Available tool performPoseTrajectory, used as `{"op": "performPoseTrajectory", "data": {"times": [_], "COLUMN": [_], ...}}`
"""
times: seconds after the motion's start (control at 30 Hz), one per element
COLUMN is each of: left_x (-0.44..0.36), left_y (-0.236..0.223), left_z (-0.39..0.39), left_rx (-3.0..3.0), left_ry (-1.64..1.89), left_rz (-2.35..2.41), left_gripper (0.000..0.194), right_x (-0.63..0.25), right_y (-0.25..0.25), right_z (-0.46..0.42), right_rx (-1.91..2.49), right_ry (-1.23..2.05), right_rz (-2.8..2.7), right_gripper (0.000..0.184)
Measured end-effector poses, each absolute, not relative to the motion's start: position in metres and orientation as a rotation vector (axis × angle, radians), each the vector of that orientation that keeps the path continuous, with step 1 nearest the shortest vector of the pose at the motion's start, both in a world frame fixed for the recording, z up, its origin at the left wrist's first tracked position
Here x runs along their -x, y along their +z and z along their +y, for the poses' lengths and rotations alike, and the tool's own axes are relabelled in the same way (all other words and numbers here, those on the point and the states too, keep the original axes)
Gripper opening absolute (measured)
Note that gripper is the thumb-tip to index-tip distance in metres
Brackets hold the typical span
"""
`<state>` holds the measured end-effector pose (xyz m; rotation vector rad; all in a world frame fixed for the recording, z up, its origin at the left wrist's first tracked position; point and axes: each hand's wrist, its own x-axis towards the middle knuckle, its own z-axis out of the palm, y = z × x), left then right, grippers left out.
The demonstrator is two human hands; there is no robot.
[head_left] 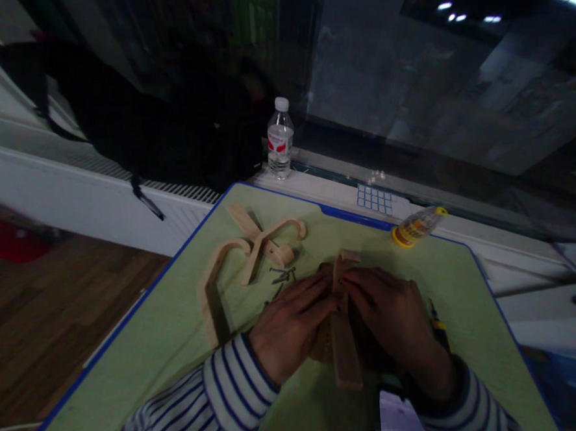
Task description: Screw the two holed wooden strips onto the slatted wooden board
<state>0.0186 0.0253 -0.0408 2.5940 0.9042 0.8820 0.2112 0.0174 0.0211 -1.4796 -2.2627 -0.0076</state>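
Between my two hands stands a pale wooden hook piece (346, 355), with small dark holes or screw heads along its face. My left hand (292, 319) grips it from the left, thumb against its side. From the right, the closed fingers of my right hand (391, 310) hold it near the upper hole. Under it lies a brown wooden part (321, 347), mostly covered by my hands. Several screws (282, 275) lie loose just beyond my left hand. More curved wooden hook pieces (215, 298) rest on the table's left side. A black and yellow screwdriver (438, 326) lies beside my right wrist.
The green table (169, 353) has a blue edge. A plastic bottle with a yellow cap (413, 227) lies at its far right. On the sill stand a water bottle (280, 141) and a blue-gridded sheet (377, 199). A black bag (166, 132) leans against the window.
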Motion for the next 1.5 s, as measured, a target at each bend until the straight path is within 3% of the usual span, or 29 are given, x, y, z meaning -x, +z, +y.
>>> {"op": "performPoseTrajectory", "data": {"times": [0.37, 0.8, 1.13, 1.5], "left_x": [-0.019, -0.020, -0.019, -0.019], "left_y": [-0.038, -0.042, -0.046, -0.044], "left_z": [0.028, 0.030, 0.031, 0.031], "left_rx": [-2.568, -2.523, -2.519, -2.524], "left_ry": [0.928, 0.935, 0.907, 0.916], "left_rz": [0.894, 0.884, 0.886, 0.876], "left_gripper": [0.042, 0.046, 0.047, 0.048], "right_x": [-0.221, -0.219, -0.208, -0.213], "right_y": [0.038, 0.022, 0.026, 0.024], "right_z": [0.001, -0.047, -0.047, -0.054], "right_rx": [1.547, 1.513, 1.563, 1.531], "right_ry": [0.129, 0.208, 0.154, 0.060], "right_rz": [-2.265, -2.521, -2.512, -2.482], "right_gripper": [0.024, 0.051, 0.040, 0.041]}}
